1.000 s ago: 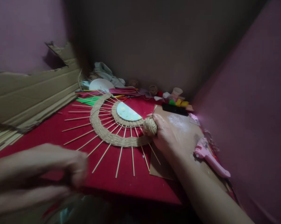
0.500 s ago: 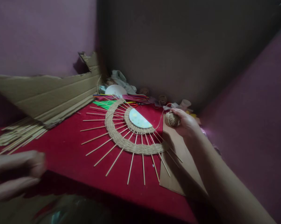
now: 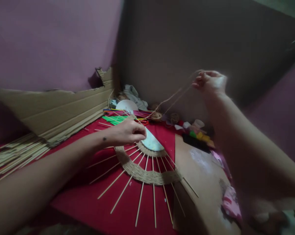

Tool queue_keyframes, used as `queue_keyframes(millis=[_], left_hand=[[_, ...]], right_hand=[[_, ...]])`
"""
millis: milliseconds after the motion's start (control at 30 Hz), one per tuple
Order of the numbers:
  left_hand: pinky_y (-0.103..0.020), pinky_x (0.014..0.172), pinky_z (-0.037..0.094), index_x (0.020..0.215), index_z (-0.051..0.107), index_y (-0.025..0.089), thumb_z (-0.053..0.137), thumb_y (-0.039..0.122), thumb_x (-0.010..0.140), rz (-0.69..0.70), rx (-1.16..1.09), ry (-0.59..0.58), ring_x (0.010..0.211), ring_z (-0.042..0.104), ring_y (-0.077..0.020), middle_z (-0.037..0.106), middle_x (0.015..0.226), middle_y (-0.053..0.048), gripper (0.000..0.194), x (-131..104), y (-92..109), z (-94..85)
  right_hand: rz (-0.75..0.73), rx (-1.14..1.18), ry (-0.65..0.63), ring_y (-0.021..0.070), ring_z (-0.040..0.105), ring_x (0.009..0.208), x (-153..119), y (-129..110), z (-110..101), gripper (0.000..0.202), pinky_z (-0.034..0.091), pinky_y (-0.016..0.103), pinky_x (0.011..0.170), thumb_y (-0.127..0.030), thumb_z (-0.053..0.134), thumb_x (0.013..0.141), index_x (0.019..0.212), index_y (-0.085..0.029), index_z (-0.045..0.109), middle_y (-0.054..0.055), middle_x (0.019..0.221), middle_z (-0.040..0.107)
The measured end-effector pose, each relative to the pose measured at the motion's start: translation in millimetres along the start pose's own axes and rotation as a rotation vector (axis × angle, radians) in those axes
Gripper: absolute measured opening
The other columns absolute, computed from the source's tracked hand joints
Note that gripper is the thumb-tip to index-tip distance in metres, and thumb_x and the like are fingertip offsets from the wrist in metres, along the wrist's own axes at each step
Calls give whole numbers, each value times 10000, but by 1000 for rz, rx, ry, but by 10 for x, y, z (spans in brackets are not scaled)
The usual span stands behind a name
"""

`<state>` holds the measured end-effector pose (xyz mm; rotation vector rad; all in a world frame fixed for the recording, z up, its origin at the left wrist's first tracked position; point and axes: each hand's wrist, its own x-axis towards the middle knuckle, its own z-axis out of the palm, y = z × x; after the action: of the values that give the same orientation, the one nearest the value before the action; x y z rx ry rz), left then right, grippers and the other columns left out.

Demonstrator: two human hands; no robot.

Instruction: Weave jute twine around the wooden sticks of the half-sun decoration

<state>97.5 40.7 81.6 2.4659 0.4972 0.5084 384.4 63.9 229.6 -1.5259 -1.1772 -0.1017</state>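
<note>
My right hand (image 3: 209,81) is raised above the back of the table, its fingers pinched on a strand of twine (image 3: 172,97). Two lengths of the twine slope down from it, one toward a twine ball (image 3: 156,116), the other toward the woven piece. My left hand (image 3: 132,131) is closed over the upper left of that piece, at the edge of the pale half-disc (image 3: 152,141); what its fingertips grip is hidden. Thin sticks (image 3: 139,205) fan out from the half-disc through an inner woven band and a wider outer woven band (image 3: 147,176).
A brown board (image 3: 193,169) lies right of the woven piece on the red cloth (image 3: 88,202). Cardboard (image 3: 64,104) and a bundle of sticks (image 3: 22,156) line the left side. Green strips (image 3: 114,120), a white bowl-like thing (image 3: 127,106) and coloured items crowd the back.
My right hand has let go of the twine ball and risen, drawing out twine. The ball now sits at the back. My left hand has come from the lower left onto the woven piece.
</note>
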Motion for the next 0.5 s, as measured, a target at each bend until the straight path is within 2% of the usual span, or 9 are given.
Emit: queue_keyframes(millis=[67,133,200,267,333,400,433,467,500], left_hand=[[-210,543,404,812,664,149,486,309,826,-129,-90,129,570,544,-105,625,644,-9,240,-9,-186,33],[-215,561,414,805,666,147,493,318,816,-203,-74,275,612,554,-115,645,689,-16,243,-38,-379,79],[-223,587,418,793,666,146,495,312,814,-228,-12,393,649,557,-123,650,714,-22,239,-56,-526,105],[-229,597,417,802,668,141,491,315,822,-252,14,466,659,554,-126,648,722,-28,249,-56,-603,100],[-237,589,409,802,668,136,492,325,827,-290,12,517,641,541,-126,639,705,-32,260,-47,-622,74],[-247,580,398,807,672,137,499,313,822,-335,24,548,615,529,-126,635,687,-32,247,-39,-622,43],[-252,576,392,809,676,141,505,296,814,-360,38,553,601,524,-127,634,676,-31,231,-38,-627,29],[-257,573,388,813,680,146,513,277,803,-386,56,551,593,522,-129,636,669,-30,212,-38,-640,15],[-262,572,384,812,684,153,525,260,789,-417,80,545,591,526,-134,639,664,-31,193,-40,-663,3]], right_hand=[[-204,-49,120,132,633,903,10,-81,-61,355,452,275,757,-161,396,938,1185,29,568,231,1147,631],[-417,-199,216,166,600,1071,-25,-76,-158,306,424,293,905,-163,422,933,1104,-23,634,211,1188,627],[-540,-403,224,181,516,1228,-82,10,-270,275,345,313,1025,-154,444,923,1049,-89,679,176,1278,591],[-577,-598,182,202,393,1352,-151,158,-373,281,277,354,1079,-129,444,908,1003,-137,708,136,1355,541],[-539,-726,61,229,323,1396,-231,344,-456,282,228,398,1100,-85,472,853,928,-170,730,103,1361,544],[-360,-754,-84,244,388,1347,-324,542,-524,284,276,394,1053,-44,513,763,849,-187,742,95,1322,579],[-215,-730,-160,238,497,1240,-376,636,-552,292,347,370,974,-28,521,721,802,-194,747,107,1232,636],[-120,-716,-223,237,610,1049,-432,724,-575,279,410,355,848,-16,538,673,721,-194,748,123,1045,705],[-48,-697,-262,224,651,833,-495,800,-593,259,426,344,723,-4,558,629,620,-194,733,120,826,722]])
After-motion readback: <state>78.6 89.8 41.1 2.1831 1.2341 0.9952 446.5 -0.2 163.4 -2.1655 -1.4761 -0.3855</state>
